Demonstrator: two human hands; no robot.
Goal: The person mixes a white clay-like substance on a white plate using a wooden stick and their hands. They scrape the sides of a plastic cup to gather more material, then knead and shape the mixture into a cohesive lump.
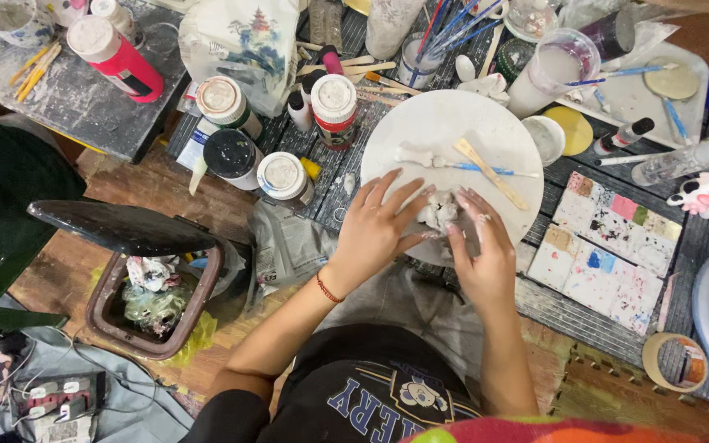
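Dark printed shirt fabric (371, 394) fills the bottom of the head view, closest to the lens, with both forearms reaching up from it to the worktable.

On the near edge of a round white board (420, 131) sits a small lump of white clay (438, 212), and both hands meet on it. The left hand (375, 226), a red string bracelet (328, 289) at its wrist, lies with fingers spread wide and flat, fingertips touching the lump's left side. The right hand (482, 246) is more narrowly gathered, its fingers curved and pressing the lump from the right and above. Neither hand lifts it; the lump rests on the board between them.

Farther up the board lie a flat wooden modelling stick (490, 174), a thin blue-handled tool (486, 169) crossing under it, and a small white bone-shaped clay piece (413, 156).

Left of the board stand several white-capped paint jars (282, 176). Right of it lies a paint-stained square tile palette (609, 246). At the lower left an open brown waste bin (137, 287) holds scraps.
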